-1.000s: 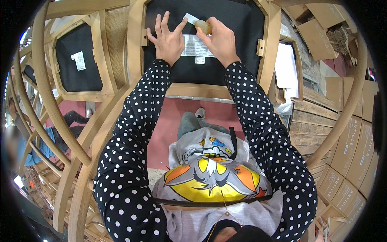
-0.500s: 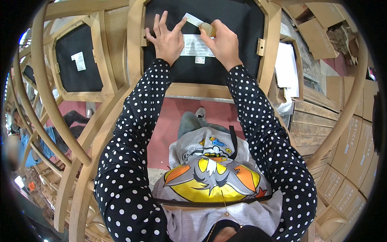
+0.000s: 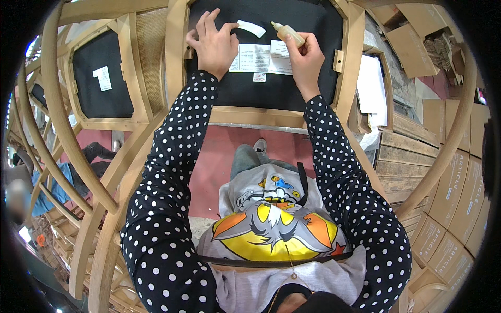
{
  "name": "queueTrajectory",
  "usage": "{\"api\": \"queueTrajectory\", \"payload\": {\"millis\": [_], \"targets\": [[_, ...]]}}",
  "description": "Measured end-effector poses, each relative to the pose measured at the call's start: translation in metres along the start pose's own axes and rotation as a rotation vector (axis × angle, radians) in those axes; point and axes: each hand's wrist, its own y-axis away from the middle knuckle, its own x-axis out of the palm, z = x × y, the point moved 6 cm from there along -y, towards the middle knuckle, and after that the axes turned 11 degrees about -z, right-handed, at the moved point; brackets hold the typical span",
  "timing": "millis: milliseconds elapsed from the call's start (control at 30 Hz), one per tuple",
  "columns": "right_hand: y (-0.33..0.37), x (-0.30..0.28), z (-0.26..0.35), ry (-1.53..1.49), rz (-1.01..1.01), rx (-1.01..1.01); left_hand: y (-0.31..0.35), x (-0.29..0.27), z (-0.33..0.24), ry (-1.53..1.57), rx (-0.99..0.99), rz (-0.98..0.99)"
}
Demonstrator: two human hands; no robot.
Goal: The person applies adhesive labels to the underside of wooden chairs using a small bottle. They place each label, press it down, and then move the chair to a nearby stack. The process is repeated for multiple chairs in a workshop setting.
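Note:
A white paper strip (image 3: 251, 28), slightly curved, shows against the black fabric underside (image 3: 292, 14) of a wooden chair seat. My left hand (image 3: 215, 47) has a forefinger at the strip's left end, where it appears pinched; the thumb is hidden and the other fingers are spread. In my right hand (image 3: 307, 60) is a small glue bottle (image 3: 290, 35) of yellowish liquid, tilted with its nozzle up and left, apart from the strip. Below them are a printed white label (image 3: 254, 58), a second label (image 3: 281, 56) partly covered by my right hand, and a small tag (image 3: 259, 77).
The wooden seat frame (image 3: 255, 116) surrounds the fabric, with a metal bracket (image 3: 338, 61) on its right. Another upturned chair (image 3: 102, 122) stands at left. Curved wooden legs (image 3: 83, 130) rise beside my arms. Cardboard boxes (image 3: 449, 182) are stacked at right. A person (image 3: 57, 182) is at far left.
My right hand and the glue bottle have moved right, away from the strip. More of the strip shows, now curved. The left hand has shifted slightly left and up.

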Motion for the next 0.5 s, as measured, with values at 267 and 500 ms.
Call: {"api": "queueTrajectory", "payload": {"millis": [267,500], "targets": [[-0.005,0.003,-0.007,-0.246,0.054,0.202,-0.031,-0.004,-0.008,-0.067,-0.008,0.669],[0.001,0.010,-0.017,-0.692,0.214,0.521,-0.040,0.021,-0.012,-0.100,0.030,0.831]]}}
